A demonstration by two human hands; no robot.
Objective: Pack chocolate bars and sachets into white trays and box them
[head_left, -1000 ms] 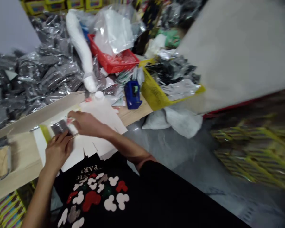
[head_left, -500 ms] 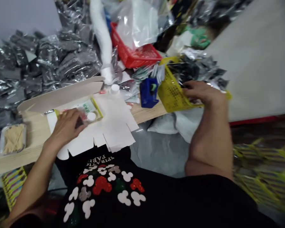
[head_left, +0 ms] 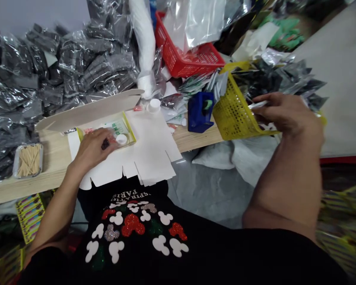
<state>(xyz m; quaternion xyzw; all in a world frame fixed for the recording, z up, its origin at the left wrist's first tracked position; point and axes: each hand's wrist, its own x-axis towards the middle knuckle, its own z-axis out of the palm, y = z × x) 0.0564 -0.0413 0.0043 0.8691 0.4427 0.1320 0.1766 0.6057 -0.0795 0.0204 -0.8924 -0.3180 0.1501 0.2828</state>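
Yellow edges framed the small box [head_left: 129, 126], which lay on white cardboard [head_left: 150, 148], its contents partly hidden under the left hand [head_left: 92, 147]. In the yellow basket [head_left: 235, 113], shiny dark packets [head_left: 299, 81] overlapped, hard to tell apart. The left fingers curved, partly spread; a dark scrap [head_left: 105, 143] showed by the thumb, though whether they gripped it could not be told. The right hand [head_left: 290, 114] pinched a pale strip [head_left: 258, 105] between thumb and fingers.

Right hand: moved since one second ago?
Yes: the right hand went rightward past the blue dispenser, from its left side to the yellow basket.
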